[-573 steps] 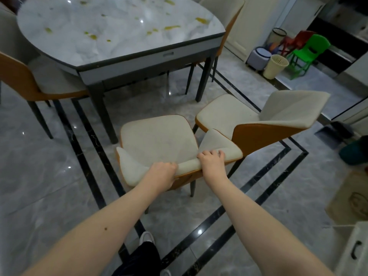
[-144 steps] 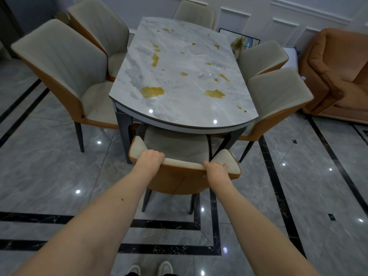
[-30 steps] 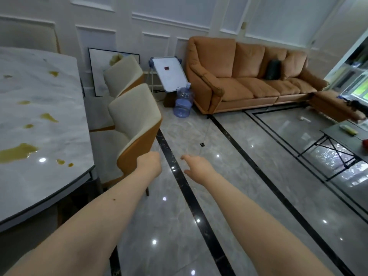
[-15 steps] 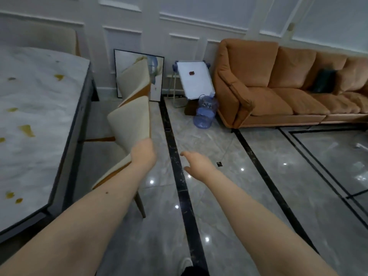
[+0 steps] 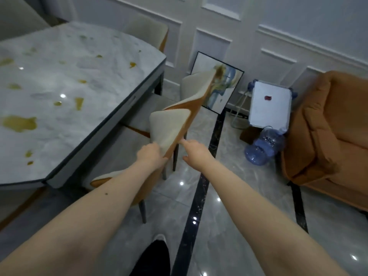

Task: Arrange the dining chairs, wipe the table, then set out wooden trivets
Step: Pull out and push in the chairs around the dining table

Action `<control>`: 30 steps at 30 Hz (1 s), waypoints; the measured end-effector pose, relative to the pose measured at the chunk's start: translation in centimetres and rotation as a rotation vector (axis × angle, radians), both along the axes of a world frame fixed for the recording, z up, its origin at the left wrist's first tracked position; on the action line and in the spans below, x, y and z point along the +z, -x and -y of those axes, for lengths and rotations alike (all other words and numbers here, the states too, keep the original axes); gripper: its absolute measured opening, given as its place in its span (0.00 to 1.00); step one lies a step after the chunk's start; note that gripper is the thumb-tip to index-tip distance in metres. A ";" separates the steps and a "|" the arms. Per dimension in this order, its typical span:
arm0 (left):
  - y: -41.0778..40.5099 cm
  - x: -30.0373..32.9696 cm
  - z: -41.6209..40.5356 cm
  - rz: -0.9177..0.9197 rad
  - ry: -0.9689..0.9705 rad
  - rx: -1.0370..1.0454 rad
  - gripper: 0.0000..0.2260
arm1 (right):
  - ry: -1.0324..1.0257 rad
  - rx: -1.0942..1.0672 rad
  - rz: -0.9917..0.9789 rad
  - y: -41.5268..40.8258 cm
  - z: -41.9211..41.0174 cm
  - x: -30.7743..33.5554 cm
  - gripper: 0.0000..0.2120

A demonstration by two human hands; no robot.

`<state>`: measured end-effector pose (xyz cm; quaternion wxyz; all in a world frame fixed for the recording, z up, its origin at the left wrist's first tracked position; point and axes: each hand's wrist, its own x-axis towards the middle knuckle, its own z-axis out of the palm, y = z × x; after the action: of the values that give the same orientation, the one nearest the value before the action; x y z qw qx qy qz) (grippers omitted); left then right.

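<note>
The marble table (image 5: 65,92) fills the left of the view, its top spotted with yellow stains. Along its right side stand two cream chairs with orange backs. My left hand (image 5: 151,157) grips the lower edge of the near chair's backrest (image 5: 169,128). My right hand (image 5: 195,154) hovers just right of that backrest, fingers straight, a fingertip close to its orange edge. The far chair (image 5: 196,86) stands behind it, and another chair (image 5: 147,30) sits at the table's far end.
A framed picture (image 5: 221,90) leans on the panelled wall. A white board on a stand (image 5: 269,105) and a blue water jug (image 5: 262,147) sit beside the orange sofa (image 5: 334,140) at right. Glossy grey floor with black inlay strips lies underfoot.
I have stepped closer to the near chair and my view has tilted down. My left hand has closed on its backrest edge and my right hand has come up beside it.
</note>
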<state>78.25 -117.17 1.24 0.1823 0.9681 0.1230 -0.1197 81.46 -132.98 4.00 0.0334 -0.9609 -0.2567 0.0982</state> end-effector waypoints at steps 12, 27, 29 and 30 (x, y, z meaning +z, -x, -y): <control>-5.9 -2.6 1.2 -0.341 0.125 0.116 0.25 | 0.169 0.464 -0.017 -13.0 -3.2 -4.6 0.27; -7.4 -2.7 5.0 -0.415 -0.039 0.534 0.21 | 0.138 1.022 -0.090 -19.4 -2.7 -5.3 0.20; -7.4 -3.0 6.1 -0.372 -0.137 0.640 0.17 | 0.093 1.041 -0.098 -20.2 -2.0 -5.1 0.20; -7.4 -3.2 6.9 -0.348 -0.200 0.702 0.15 | 0.078 1.049 -0.088 -20.6 -1.6 -5.1 0.21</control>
<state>85.63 -124.04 -1.98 0.0936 0.8454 0.4864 -0.1999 102.03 -131.39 -1.10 -0.0452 -0.6988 -0.6977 0.1514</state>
